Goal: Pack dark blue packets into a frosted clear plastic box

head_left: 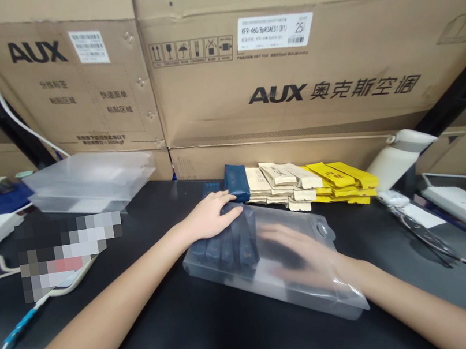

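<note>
The clear box (249,285) lies on its side on the bench (158,320), and the right hand (305,245) reaches in through its right end. Seen through cloudy plastic and smeared by motion, its fingers look loosely stretched; I cannot tell whether they pinch anything. The left hand (205,219) is at the box's far left edge, thumb apart from the fingers, whose tips rest on the blue packets (236,182) just behind it.

The main risk is the thin, slippery box: if the right wrist catches the flap at the open end, the box could be dragged or twisted. The row of dark packets (226,245) inside, toward the left end, could then lean or slide out of line. A sideways push by the left fingers could also topple the blue packets, or nudge the cream packets (282,182) right beside them.

The dark packets fill only the left part of the box; the right hand takes up space in the rest. Behind the box, to the right of the cream packets, are the yellow packets (343,181), with a flask (400,155) beyond. More clear boxes (89,181) are stacked well to its left, toward the cartons (211,90).
</note>
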Demonstrator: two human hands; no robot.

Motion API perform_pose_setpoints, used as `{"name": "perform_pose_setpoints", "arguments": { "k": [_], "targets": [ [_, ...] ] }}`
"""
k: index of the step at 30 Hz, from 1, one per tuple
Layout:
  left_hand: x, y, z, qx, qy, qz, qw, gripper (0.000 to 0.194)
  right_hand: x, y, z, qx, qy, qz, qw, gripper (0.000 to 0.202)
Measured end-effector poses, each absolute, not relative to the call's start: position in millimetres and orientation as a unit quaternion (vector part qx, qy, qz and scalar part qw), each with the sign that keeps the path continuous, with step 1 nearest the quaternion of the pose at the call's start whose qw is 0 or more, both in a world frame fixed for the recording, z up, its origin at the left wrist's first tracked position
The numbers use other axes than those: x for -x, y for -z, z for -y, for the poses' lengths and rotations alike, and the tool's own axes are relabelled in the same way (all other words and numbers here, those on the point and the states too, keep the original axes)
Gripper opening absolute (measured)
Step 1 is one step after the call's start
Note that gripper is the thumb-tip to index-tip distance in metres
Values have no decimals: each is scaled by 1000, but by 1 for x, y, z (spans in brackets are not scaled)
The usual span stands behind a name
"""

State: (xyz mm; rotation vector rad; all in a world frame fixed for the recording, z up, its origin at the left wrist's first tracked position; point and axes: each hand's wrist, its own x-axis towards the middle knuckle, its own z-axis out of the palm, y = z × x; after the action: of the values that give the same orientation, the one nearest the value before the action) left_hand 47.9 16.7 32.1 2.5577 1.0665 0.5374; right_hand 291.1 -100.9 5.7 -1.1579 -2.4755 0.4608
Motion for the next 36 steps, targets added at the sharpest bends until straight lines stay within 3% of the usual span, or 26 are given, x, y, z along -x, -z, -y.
{"name": "perform_pose_setpoints", "arguments": {
  "k": [9,27,36],
  "targets": [
    [-48,-32,-16,-888,-197,-384,158,47,-292,-6,101,412,-167,877,185,61],
    [-48,-37,-8,-871,-174,-431,157,62,-292,-4,100,409,-158,880,184,60],
    [-47,-35,-13,-880,-200,-394,175,59,-291,-6,101,415,-157,877,181,59]
  ]
}}
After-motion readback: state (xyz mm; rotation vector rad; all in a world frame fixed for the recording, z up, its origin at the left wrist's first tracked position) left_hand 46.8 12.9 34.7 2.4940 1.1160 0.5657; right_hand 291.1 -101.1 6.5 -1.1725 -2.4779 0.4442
